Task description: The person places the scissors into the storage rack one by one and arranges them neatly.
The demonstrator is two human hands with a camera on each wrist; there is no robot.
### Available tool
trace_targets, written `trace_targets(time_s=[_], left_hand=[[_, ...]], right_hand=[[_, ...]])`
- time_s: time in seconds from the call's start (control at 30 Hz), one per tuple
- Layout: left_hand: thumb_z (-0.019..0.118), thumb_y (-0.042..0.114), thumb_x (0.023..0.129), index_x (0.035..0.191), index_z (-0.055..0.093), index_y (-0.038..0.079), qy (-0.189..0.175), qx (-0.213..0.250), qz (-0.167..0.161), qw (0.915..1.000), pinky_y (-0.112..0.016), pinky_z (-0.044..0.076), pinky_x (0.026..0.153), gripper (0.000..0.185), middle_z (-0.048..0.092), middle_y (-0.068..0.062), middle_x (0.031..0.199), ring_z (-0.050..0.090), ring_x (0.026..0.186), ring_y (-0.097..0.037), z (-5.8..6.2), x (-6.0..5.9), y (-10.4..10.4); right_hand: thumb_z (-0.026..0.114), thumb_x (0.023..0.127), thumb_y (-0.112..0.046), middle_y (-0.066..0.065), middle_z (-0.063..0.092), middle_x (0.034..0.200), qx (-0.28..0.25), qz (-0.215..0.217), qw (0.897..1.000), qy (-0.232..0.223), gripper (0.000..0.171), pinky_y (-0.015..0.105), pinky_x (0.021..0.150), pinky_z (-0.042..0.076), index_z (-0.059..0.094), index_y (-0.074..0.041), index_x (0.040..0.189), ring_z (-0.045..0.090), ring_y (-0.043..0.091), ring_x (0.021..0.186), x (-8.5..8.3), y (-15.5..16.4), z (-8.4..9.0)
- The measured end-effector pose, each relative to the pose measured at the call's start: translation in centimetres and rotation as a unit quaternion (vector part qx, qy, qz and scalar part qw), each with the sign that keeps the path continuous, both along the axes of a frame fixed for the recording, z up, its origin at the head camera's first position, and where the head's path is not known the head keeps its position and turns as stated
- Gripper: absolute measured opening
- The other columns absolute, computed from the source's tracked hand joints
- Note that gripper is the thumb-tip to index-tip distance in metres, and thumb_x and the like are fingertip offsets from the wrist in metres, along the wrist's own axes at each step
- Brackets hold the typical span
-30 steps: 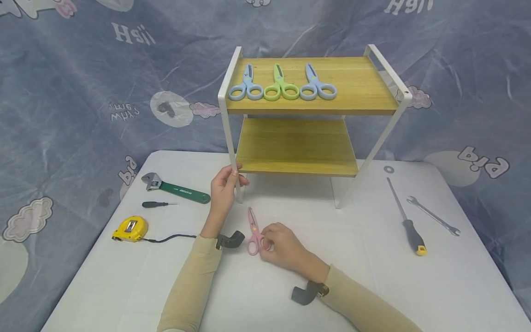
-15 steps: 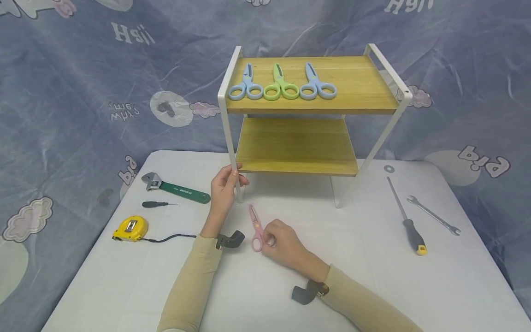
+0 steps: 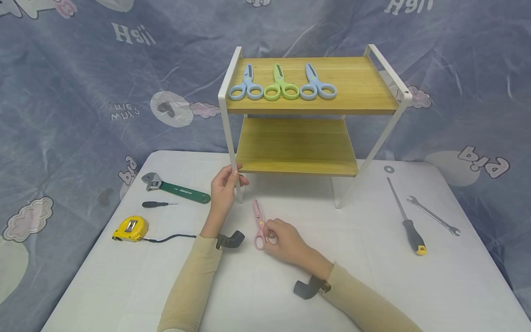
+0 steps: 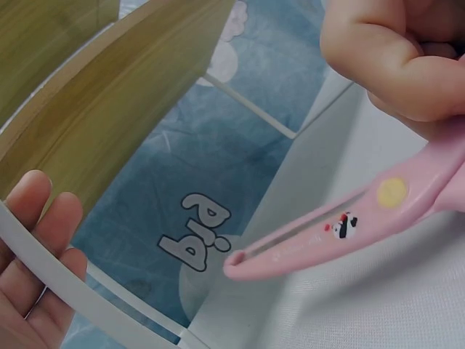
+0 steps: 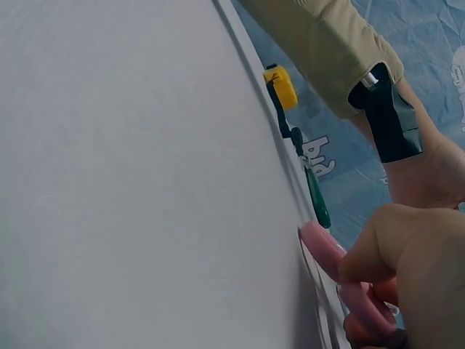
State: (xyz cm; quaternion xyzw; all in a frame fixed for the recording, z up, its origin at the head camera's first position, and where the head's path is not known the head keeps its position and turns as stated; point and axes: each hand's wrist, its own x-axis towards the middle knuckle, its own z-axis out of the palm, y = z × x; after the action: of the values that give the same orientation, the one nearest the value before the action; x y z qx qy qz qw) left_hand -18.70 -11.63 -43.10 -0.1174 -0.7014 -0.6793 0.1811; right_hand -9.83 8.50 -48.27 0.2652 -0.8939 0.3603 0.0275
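In the head view my left hand (image 3: 223,186) holds the front left leg (image 3: 228,133) of a two-tier shelf (image 3: 361,85) with wooden boards and a white frame. My right hand (image 3: 286,242) pinches one handle loop of pink scissors (image 3: 259,216), whose blades point toward the shelf. The left wrist view shows these scissors (image 4: 312,251) close up, with a yellow dot and a small panda print. Their handle loops (image 5: 321,246) appear in the right wrist view, partly hidden by my fingers. On the top board lie blue scissors (image 3: 247,83), green scissors (image 3: 280,84) and more blue scissors (image 3: 315,84) in a row.
At left on the white table (image 3: 373,286) lie an adjustable wrench (image 3: 178,189), a small screwdriver (image 3: 157,204) and a yellow tape measure (image 3: 132,229) with a cord. A washer (image 3: 389,169), a larger screwdriver (image 3: 410,230) and a spanner (image 3: 433,216) lie at right.
The pink scissors have shifted slightly right and toward the shelf, turning a little more upright, with my right hand moving along. My left hand stays on the shelf leg.
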Motion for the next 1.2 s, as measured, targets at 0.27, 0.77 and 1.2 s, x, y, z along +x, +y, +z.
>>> trace_targets(time_s=[0.27,0.77,1.2], left_hand=[[0.049,0.005,0.106,0.121,0.064,-0.007,-0.004,0.005,0.000,1.0000,-0.022,0.055,0.078,0.025,0.073,-0.007,0.075,0.071,0.077,-0.015,0.20,0.00,0.08],[0.049,0.008,0.105,0.121,0.064,-0.006,0.014,-0.003,-0.001,0.9999,-0.024,0.055,0.079,0.026,0.073,-0.015,0.078,0.070,0.076,-0.008,0.15,0.16,0.11],[0.049,0.008,0.105,0.121,0.064,-0.007,0.018,-0.001,-0.001,0.9998,-0.025,0.056,0.077,0.025,0.073,0.000,0.075,0.071,0.076,-0.014,0.03,0.11,0.09]], right_hand=[[0.075,0.076,-0.013,-0.005,0.057,0.075,-0.022,0.011,1.000,-0.014,0.015,0.020,0.065,0.039,0.061,-0.018,0.080,0.045,0.005,0.071,-0.19,0.14,-0.13],[0.073,0.085,-0.008,-0.004,0.066,0.078,-0.063,0.053,0.995,-0.058,0.012,0.017,0.062,0.040,0.081,-0.016,0.088,0.046,-0.001,0.068,-0.52,0.57,0.04],[0.074,0.090,-0.015,-0.004,0.068,0.084,-0.019,0.092,0.992,-0.082,0.014,0.018,0.066,0.041,0.082,-0.018,0.101,0.046,-0.001,0.071,-0.50,0.88,0.78]])
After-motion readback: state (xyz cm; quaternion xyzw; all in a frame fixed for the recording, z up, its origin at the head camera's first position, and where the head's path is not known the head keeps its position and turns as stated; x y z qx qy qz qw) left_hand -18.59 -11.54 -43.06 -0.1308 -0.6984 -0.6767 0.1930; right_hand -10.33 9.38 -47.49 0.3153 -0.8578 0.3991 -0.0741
